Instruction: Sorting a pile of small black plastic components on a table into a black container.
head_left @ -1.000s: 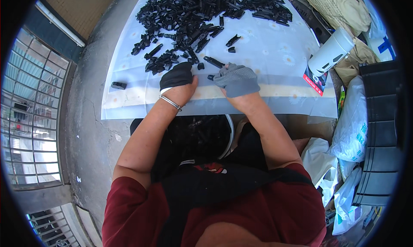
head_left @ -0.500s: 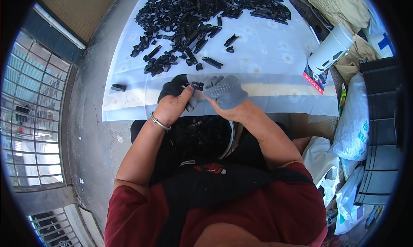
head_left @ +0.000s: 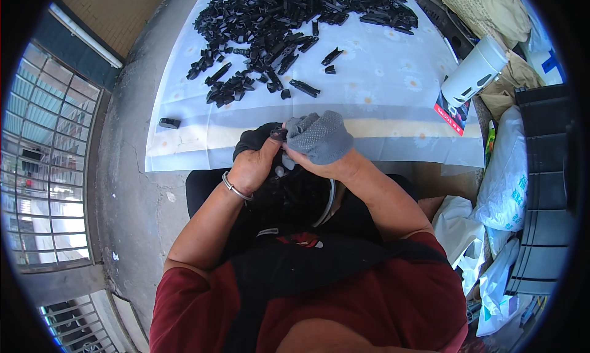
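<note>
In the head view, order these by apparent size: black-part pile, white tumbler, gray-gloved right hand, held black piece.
1. Black-part pile
2. Gray-gloved right hand and white tumbler: roughly alike; differing nearness makes their order unsure
3. Held black piece, partly hidden

A: Tablecloth [head_left: 393, 101], far end?
B: Heap of parts [head_left: 276, 11], with stragglers [head_left: 228, 90] spread toward the near edge.
A: Sides?
B: Left — one lone part [head_left: 169, 123] near the edge. Right — a tumbler [head_left: 474, 71], on a card [head_left: 448, 116].
A: Near edge?
B: Left hand [head_left: 257, 155] and right hand [head_left: 321, 138], touching, one held part [head_left: 278, 134] between them; tub [head_left: 331, 202] below, before the torso [head_left: 307, 273].
A: Off the cloth?
B: Left: floor [head_left: 132, 168], then a window grille [head_left: 52, 181]. Right: a bag [head_left: 504, 174] between cloth and crate [head_left: 544, 193]; a sack [head_left: 485, 11] beyond the tumbler.
</note>
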`<state>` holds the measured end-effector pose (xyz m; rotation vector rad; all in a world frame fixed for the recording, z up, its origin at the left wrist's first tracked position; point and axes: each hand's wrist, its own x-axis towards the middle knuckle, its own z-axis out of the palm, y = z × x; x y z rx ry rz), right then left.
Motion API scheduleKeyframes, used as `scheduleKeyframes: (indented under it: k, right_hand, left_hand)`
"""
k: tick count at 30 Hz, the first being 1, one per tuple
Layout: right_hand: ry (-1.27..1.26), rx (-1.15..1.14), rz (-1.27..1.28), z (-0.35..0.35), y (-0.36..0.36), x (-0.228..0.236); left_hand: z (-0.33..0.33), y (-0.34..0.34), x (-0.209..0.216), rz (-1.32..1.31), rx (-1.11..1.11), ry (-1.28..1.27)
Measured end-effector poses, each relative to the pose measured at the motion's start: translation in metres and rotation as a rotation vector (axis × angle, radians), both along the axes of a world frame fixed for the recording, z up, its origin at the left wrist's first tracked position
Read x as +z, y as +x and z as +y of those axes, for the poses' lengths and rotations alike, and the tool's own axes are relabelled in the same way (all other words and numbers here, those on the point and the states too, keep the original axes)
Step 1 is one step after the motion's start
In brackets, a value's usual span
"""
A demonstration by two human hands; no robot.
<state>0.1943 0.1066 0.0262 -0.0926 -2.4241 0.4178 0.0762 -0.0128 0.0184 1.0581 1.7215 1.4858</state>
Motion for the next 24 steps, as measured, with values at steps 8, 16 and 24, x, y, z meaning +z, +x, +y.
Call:
scheduleKeyframes:
  k: [8, 16, 24]
  right_hand:
    - [-0.23, 0.108, 0.069, 0.001, -0.002, -0.002]
    - [-0.089, 0.06, -0.104, 0.012, 0.015, 0.008]
    - [0.198, 0.0, -0.053, -0.004, 0.008, -0.008]
  left_hand:
    - [-0.001, -0.004, 0.009, -0.198, -0.024, -0.141]
    - [-0.001, -0.009, 0.019, -0.172, 0.017, -0.073]
    - [0.002, -0.002, 0.009, 0.529, 0.099, 0.007]
